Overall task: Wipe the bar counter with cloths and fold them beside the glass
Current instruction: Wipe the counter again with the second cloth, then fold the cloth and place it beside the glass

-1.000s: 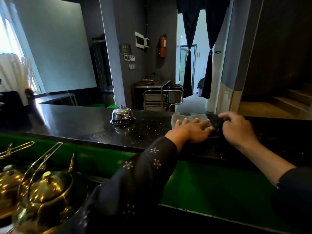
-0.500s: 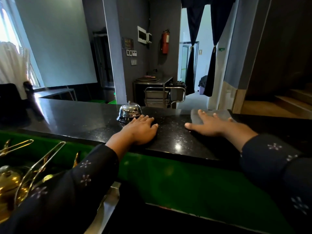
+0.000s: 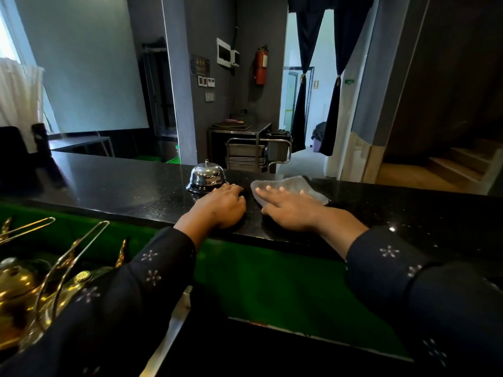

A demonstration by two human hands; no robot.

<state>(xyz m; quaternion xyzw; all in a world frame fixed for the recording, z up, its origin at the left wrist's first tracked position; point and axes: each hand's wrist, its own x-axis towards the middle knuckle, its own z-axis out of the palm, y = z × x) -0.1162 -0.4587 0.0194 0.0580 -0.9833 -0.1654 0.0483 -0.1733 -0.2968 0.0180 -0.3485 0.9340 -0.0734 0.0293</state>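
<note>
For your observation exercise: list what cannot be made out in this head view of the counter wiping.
- Anything under the left hand: a dark cloth may lie there, lost against the black counter.
- Grey cloth: near part hidden by the right hand.
- The glass: nowhere in frame.
- Wall sign: too small to read.

On the black bar counter [image 3: 122,183], the right hand [image 3: 288,206] lies flat with fingers spread on a grey cloth [image 3: 294,186]. The left hand [image 3: 220,205] rests palm down, curled over something dark, just in front of a chrome call bell [image 3: 206,176]. Brass teapots [image 3: 30,289] stand at lower left, below the counter.
</note>
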